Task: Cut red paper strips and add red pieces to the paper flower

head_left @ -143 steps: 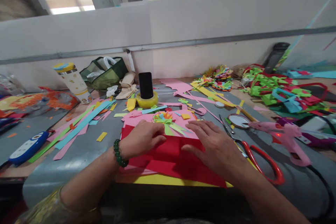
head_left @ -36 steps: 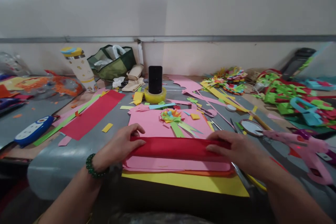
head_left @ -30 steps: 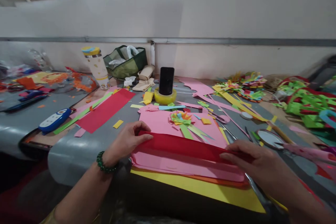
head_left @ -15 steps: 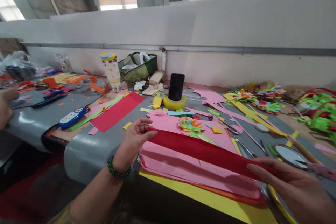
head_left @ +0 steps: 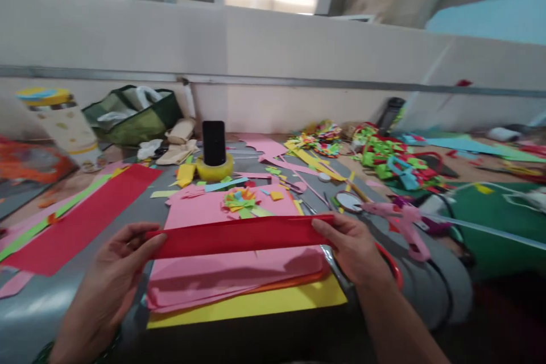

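Note:
A long red strip [head_left: 239, 236], paper or felt and seemingly folded lengthwise, stretches nearly level between my two hands. My left hand [head_left: 115, 273] pinches its left end between thumb and fingers. At the other end, my right hand [head_left: 352, 244] grips it the same way. Beneath the strip lies a stack of pink sheets [head_left: 234, 273], with orange and yellow sheets [head_left: 256, 310] under it. A multicoloured fringed flower [head_left: 239, 200] rests on the pink beyond the strip. Partly behind my right hand, scissors with a red handle [head_left: 390, 267] lie on the table.
A phone [head_left: 214, 142] stands in a yellow tape roll [head_left: 215, 169]. To the right lie a pink glue gun [head_left: 403, 222] and green and red cut pieces [head_left: 384, 156]. Another red sheet [head_left: 85, 219], a tumbler [head_left: 63, 125] and a green bag [head_left: 132, 116] are on the left.
The view has swung right. The red strip, slanted down to the right before, is now almost level, held at both ends throughout. The glue gun has come fully into sight.

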### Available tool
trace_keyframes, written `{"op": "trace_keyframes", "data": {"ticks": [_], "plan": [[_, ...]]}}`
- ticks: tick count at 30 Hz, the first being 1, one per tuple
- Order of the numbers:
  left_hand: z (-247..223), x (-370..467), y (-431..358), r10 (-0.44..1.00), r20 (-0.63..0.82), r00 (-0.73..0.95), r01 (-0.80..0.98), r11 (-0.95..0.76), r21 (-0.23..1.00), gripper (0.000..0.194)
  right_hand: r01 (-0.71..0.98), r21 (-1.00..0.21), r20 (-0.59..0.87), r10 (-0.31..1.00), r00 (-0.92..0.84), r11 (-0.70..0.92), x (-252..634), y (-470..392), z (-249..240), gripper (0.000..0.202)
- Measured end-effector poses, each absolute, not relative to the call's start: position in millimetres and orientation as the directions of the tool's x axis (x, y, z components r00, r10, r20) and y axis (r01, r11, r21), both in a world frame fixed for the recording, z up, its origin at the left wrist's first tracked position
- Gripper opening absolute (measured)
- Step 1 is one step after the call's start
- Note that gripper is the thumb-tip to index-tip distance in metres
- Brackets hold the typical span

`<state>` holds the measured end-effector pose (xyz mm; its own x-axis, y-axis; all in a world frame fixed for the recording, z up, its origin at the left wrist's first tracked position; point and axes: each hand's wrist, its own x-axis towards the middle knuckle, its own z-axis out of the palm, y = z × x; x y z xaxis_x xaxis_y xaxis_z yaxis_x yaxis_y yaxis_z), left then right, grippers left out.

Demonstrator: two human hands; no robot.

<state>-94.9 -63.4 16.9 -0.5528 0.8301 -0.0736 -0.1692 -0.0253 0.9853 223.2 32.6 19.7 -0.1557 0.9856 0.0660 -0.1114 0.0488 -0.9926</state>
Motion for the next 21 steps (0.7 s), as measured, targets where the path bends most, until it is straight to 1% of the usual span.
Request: {"op": "trace_keyframes", "data": {"ticks": [1, 3, 6, 15, 19, 21], "plan": [[15, -97, -64, 0.822, -0.119, -0.557, -0.222, -0.009, 0.975, 0.048, -0.151, -0.988, 0.061, 0.985, -0.160, 0.036, 223, 32, 18, 0.021], [10, -100, -64, 0.805, -0.196, -0.559, -0.320, 0.009, 0.947, 0.053, -0.175, -0.983, 0.075, 0.986, -0.146, 0.049, 222, 32, 14, 0.022], [1, -106, -64, 0.806, -0.225, -0.548, -0.353, 0.022, 0.935, 0.055, -0.185, -0.981, 0.085, 0.986, -0.141, 0.059, 223, 32, 11, 0.021], [-15, -119, -64, 0.801, -0.221, -0.557, -0.319, 0.039, 0.947, 0.048, -0.146, -0.984, 0.118, 0.984, -0.134, 0.098, 225, 32, 10, 0.020], [-15, -119, -66, 0.799, -0.207, -0.564, -0.282, 0.049, 0.958, 0.042, -0.097, -0.987, 0.138, 0.983, -0.121, 0.126, 224, 31, 12, 0.023], [-12, -117, -65, 0.795, -0.215, -0.567, -0.275, 0.063, 0.959, 0.043, -0.061, -0.988, 0.148, 0.983, -0.109, 0.142, 224, 31, 13, 0.025]]}}
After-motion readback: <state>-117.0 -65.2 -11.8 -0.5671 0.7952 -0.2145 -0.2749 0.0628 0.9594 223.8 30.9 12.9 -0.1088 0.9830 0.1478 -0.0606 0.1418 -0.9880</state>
